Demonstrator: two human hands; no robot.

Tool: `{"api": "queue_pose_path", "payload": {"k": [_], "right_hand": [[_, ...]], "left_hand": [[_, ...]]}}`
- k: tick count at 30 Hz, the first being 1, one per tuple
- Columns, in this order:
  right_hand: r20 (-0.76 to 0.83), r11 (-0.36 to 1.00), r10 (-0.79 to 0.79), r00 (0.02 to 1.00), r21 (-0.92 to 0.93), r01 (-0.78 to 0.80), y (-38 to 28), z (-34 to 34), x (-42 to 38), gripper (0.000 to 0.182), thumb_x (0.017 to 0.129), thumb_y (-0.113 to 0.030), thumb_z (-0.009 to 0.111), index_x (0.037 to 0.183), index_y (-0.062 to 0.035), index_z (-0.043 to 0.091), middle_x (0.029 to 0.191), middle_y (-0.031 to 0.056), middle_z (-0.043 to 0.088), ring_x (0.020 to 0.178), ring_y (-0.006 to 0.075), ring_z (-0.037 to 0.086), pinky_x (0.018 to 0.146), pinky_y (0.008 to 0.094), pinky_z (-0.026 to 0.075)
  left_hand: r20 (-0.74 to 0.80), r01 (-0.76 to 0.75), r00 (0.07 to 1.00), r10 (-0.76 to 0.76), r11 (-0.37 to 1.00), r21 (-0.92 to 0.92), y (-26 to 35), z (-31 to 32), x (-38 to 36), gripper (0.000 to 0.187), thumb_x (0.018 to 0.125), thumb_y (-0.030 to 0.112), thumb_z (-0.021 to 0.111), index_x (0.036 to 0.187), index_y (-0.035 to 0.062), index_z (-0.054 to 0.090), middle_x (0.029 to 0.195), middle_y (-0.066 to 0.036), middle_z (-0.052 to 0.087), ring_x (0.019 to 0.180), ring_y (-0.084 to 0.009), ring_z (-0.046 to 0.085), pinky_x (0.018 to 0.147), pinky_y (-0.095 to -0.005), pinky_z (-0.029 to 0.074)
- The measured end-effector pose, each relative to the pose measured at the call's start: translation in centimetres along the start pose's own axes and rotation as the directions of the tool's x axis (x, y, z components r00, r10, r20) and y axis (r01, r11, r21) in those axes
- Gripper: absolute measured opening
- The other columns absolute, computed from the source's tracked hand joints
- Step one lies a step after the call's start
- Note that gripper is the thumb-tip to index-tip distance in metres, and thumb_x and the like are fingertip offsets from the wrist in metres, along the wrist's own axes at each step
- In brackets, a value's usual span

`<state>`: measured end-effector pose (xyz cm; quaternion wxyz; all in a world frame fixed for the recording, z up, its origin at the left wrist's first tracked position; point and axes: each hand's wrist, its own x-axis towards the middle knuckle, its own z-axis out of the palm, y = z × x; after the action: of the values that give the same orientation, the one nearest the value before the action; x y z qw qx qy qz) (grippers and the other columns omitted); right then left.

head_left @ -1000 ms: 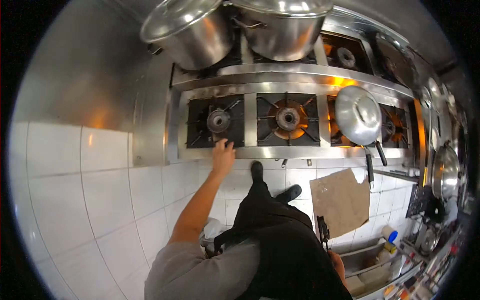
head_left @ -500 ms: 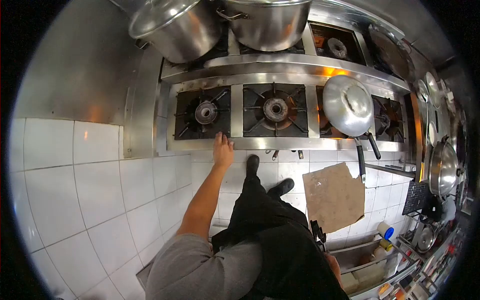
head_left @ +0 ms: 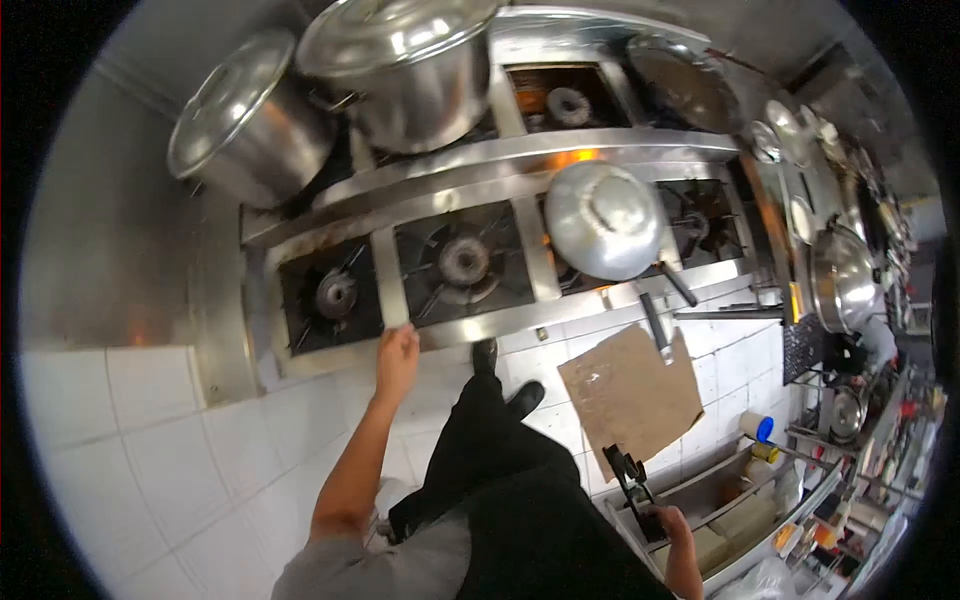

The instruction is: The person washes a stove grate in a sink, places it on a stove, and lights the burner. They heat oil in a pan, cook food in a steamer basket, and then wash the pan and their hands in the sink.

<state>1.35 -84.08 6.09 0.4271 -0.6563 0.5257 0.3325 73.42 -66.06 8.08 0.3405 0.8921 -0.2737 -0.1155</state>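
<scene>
At the stove's front rail (head_left: 470, 332), my left hand (head_left: 398, 360) touches the metal below the two left burners. Its fingers are loosely bent and a little blurred, with nothing seen in them. My right hand (head_left: 674, 525), low on the right, is closed around a long black tool with two narrow arms, which looks like tongs (head_left: 628, 472). A wok with a domed silver lid (head_left: 605, 220) sits on a front burner, its black handles (head_left: 655, 322) sticking out over the rail. Two bare burners, a middle one (head_left: 465, 260) and a left one (head_left: 335, 293), lie nearest my left hand.
Two large lidded stockpots (head_left: 420, 95) stand on the back row. Orange flame light (head_left: 573, 158) shows behind the wok. Brown cardboard (head_left: 635, 395) covers part of the white tiled floor. Pans and ladles (head_left: 790, 130) line the right side, above crowded shelves (head_left: 850, 510).
The view has swung, so the stove appears tilted and further left. My right hand and the black tool have come out from beside my body. My left hand stays at the rail, fingers more bent.
</scene>
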Motion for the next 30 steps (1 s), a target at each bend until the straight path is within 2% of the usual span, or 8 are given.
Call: {"api": "queue_pose_path", "payload": {"k": [2, 5, 7, 8, 10, 15, 20, 30], "right_hand": [[-0.12, 0.988, 0.126, 0.985, -0.077, -0.136, -5.5, -5.2, -4.1, 0.034, 0.079, -0.039, 0.064, 0.087, -0.0059, 0.07, 0.075, 0.0135, 0.066, 0.071, 0.0262, 0.063, 0.065, 0.0403, 0.048], [-0.006, 0.823, -0.173, 0.985, -0.55, 0.142, -8.3, -11.1, -8.8, 0.047, 0.072, -0.047, 0.067, 0.091, -0.0046, 0.07, 0.087, 0.0199, 0.066, 0.083, 0.0351, 0.063, 0.077, 0.0443, 0.049], [-0.258, 0.741, 0.322, 0.911, -0.529, -0.413, -15.4, -16.3, -13.2, 0.06, 0.064, -0.054, 0.069, 0.097, -0.0035, 0.068, 0.099, 0.0212, 0.065, 0.095, 0.0392, 0.059, 0.087, 0.0457, 0.046], [-0.472, 0.734, 0.208, 0.857, -0.503, -0.456, -15.6, -17.3, -15.1, 0.07, 0.06, -0.058, 0.07, 0.1, -0.0013, 0.067, 0.106, 0.0206, 0.063, 0.107, 0.0423, 0.051, 0.094, 0.0468, 0.041], [-0.404, 0.711, 0.296, 0.865, -0.511, -0.482, -21.7, -22.7, -19.0, 0.075, 0.057, -0.057, 0.071, 0.103, 0.0011, 0.064, 0.118, 0.0197, 0.057, 0.116, 0.0419, 0.044, 0.1, 0.0493, 0.035], [-0.623, 0.657, -0.105, 0.775, -0.629, -0.416, -37.3, -30.1, -26.6, 0.067, 0.049, -0.034, 0.079, 0.097, 0.0065, 0.056, 0.11, 0.0257, 0.05, 0.117, 0.0455, 0.037, 0.107, 0.0505, 0.025], [-0.554, 0.636, -0.497, 0.668, -0.756, -0.153, -48.4, -35.5, -26.2, 0.063, 0.047, -0.019, 0.078, 0.101, 0.0005, 0.051, 0.104, 0.0203, 0.05, 0.108, 0.0413, 0.042, 0.099, 0.0509, 0.031], [-0.092, 0.228, -0.926, 0.367, -0.909, 0.348, -61.3, -45.4, -10.9, 0.05, 0.051, -0.031, 0.075, 0.089, -0.0012, 0.059, 0.087, 0.0127, 0.055, 0.089, 0.0281, 0.046, 0.079, 0.0379, 0.036]], "left_hand": [[0.175, 0.021, 0.984, 0.023, 0.969, -0.247, 5.9, 0.7, -0.5, 0.023, 0.089, 0.018, 0.057, 0.103, -0.0003, 0.061, 0.091, -0.017, 0.061, 0.08, -0.0293, 0.062, 0.071, -0.0374, 0.049], [0.353, -0.019, 0.903, 0.244, 0.845, -0.535, 15.1, 2.3, -0.2, 0.021, 0.088, 0.013, 0.06, 0.105, 0.0002, 0.06, 0.09, -0.014, 0.062, 0.083, -0.0242, 0.063, 0.071, -0.0338, 0.05], [0.428, -0.063, 0.783, 0.451, 0.742, -0.667, 20.1, 3.0, 0.4, 0.024, 0.085, 0.011, 0.064, 0.107, 0.001, 0.059, 0.097, -0.013, 0.062, 0.089, -0.0232, 0.062, 0.073, -0.0324, 0.051], [0.425, -0.094, 0.736, 0.527, 0.701, -0.707, 22.3, 3.2, 0.7, 0.024, 0.085, 0.007, 0.063, 0.108, -0.0001, 0.059, 0.098, -0.014, 0.063, 0.092, -0.0213, 0.062, 0.077, -0.0319, 0.051], [0.372, -0.256, 0.578, 0.726, 0.594, -0.762, 26.0, 3.5, 1.5, 0.036, 0.084, 0.015, 0.067, 0.115, 0.0015, 0.055, 0.111, -0.015, 0.058, 0.103, -0.0264, 0.058, 0.087, -0.0349, 0.047], [0.125, -0.533, 0.404, 0.906, 0.344, -0.773, 33.9, 3.7, 5.7, 0.068, 0.083, 0.033, 0.068, 0.131, -0.0052, 0.039, 0.129, -0.023, 0.044, 0.12, -0.0357, 0.044, 0.1, -0.0437, 0.038], [0.048, -0.736, 0.288, 0.957, 0.253, -0.628, 38.8, 1.5, 11.8, 0.089, 0.079, 0.045, 0.068, 0.135, -0.0114, 0.029, 0.136, -0.029, 0.034, 0.129, -0.041, 0.034, 0.108, -0.0475, 0.029], [0.205, -0.825, 0.531, 0.823, 0.557, -0.098, 35.1, -0.6, 24.7, 0.075, 0.067, 0.037, 0.075, 0.124, -0.0045, 0.046, 0.123, -0.02, 0.047, 0.119, -0.0329, 0.042, 0.104, -0.0428, 0.029]]}}
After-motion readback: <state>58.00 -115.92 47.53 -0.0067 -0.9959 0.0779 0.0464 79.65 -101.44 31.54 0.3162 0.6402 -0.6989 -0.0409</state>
